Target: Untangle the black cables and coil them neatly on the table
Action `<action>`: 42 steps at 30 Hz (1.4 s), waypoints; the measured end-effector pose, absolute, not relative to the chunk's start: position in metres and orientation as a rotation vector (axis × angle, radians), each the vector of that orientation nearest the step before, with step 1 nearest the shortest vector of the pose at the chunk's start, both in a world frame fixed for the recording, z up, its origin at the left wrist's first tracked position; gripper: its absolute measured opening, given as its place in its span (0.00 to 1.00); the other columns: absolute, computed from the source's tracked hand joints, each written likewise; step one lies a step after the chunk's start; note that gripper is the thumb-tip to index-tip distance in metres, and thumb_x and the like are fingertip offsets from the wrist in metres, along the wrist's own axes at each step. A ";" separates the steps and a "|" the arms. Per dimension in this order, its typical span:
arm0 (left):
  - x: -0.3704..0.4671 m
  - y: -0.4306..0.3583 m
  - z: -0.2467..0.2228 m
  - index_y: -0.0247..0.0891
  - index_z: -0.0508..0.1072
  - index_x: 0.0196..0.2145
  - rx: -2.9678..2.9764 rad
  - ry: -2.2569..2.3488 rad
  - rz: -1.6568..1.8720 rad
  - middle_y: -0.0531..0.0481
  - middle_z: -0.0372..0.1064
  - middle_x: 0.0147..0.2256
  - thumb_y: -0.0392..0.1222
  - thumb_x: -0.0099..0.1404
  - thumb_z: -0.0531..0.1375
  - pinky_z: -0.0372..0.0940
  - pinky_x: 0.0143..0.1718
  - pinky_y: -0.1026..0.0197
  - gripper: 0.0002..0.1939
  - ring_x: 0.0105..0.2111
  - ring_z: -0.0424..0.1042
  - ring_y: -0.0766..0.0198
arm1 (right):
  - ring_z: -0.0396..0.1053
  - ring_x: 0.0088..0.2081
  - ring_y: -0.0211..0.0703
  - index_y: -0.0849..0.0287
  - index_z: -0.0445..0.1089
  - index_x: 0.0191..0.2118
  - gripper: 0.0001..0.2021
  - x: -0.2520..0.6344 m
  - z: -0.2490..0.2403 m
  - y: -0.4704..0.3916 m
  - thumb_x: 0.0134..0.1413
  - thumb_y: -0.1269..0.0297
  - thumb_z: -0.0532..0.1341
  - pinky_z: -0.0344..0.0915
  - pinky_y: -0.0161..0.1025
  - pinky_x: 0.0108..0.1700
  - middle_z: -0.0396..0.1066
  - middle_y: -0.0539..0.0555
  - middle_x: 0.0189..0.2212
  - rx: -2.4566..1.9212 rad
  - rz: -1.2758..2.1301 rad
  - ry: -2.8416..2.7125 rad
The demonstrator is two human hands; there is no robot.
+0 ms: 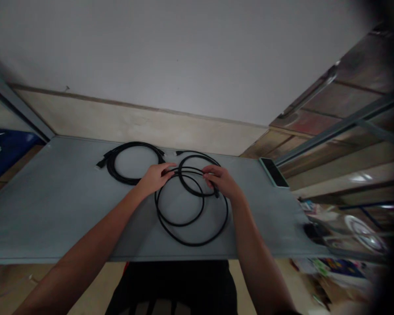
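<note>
- a smooth, thin black cable (pixel 203 202) spreads in round, overlapping loops from near the table's back edge toward its front edge.
- the left hand (pixel 156 177) pinches its strands, fingertips narrow; the right hand (pixel 221 179) does likewise.
- a tighter black coil (pixel 110 168) sits left, near the back edge.
- matte grey table (pixel 68 201), pale wall (pixel 170 57) behind; a phone (pixel 274 173) lies by the right edge.
- broad surface runs from coil to left edge.
</note>
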State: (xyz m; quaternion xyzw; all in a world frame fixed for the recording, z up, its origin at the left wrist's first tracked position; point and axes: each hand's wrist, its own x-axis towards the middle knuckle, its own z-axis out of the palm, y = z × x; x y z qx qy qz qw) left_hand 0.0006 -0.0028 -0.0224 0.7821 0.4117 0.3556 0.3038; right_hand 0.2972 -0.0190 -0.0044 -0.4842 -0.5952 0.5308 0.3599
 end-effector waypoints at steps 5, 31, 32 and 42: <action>-0.007 0.001 -0.016 0.34 0.76 0.46 1.792 1.030 0.734 0.48 0.74 0.34 0.42 0.67 0.57 0.61 0.30 0.65 0.15 0.28 0.68 0.67 | 0.59 0.17 0.31 0.65 0.76 0.44 0.18 0.300 0.000 -0.023 0.50 0.57 0.68 0.53 0.30 0.17 0.68 0.47 0.20 -1.333 1.593 -1.592; -0.035 -0.005 -0.003 0.35 0.80 0.40 1.391 0.790 -0.040 0.55 0.58 0.21 0.55 0.55 0.69 0.42 0.16 0.68 0.22 0.17 0.49 0.73 | 0.47 0.14 0.23 0.66 0.77 0.42 0.15 0.348 -0.003 -0.022 0.48 0.64 0.70 0.38 0.26 0.14 0.63 0.45 0.19 -1.040 2.072 -1.419; -0.033 -0.004 -0.005 0.35 0.79 0.41 1.356 0.801 0.074 0.56 0.57 0.21 0.55 0.57 0.68 0.42 0.16 0.68 0.22 0.17 0.49 0.74 | 0.48 0.15 0.24 0.64 0.77 0.42 0.15 0.347 -0.002 -0.021 0.47 0.65 0.70 0.39 0.26 0.14 0.64 0.45 0.20 -0.978 1.910 -1.316; -0.018 0.000 -0.013 0.35 0.72 0.52 1.294 0.889 0.612 0.57 0.58 0.24 0.48 0.63 0.64 0.47 0.18 0.69 0.22 0.19 0.52 0.75 | 0.53 0.18 0.28 0.57 0.71 0.31 0.10 0.341 -0.010 0.003 0.47 0.59 0.69 0.53 0.27 0.16 0.62 0.45 0.20 -0.846 1.323 -0.729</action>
